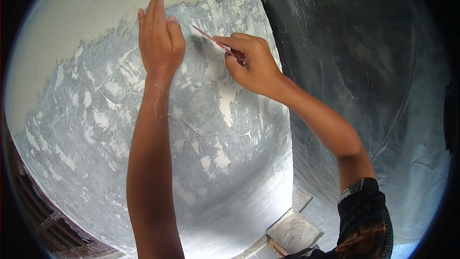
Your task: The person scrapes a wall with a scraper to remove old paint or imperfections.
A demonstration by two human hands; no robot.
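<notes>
My left hand point(160, 39) is raised against a grey wall surface point(201, 122) patched with pale plaster, its fingers pointing up and nothing in its grip. To its right, my right hand point(251, 57) pinches a thin, flat scraper point(212, 39) seen nearly edge-on; its far end is at or close to the wall. Whether the blade touches the surface cannot be told. A smooth cream layer of plaster point(90, 7) covers the wall's upper part and ends in a ragged line near my left hand.
Dark sheeting point(359, 61) hangs or stands beyond the wall's right edge. Below lies a square board point(296, 232) bearing pale paste, over floor tiles. Dark brown slatted woodwork point(46, 216) shows at the lower left.
</notes>
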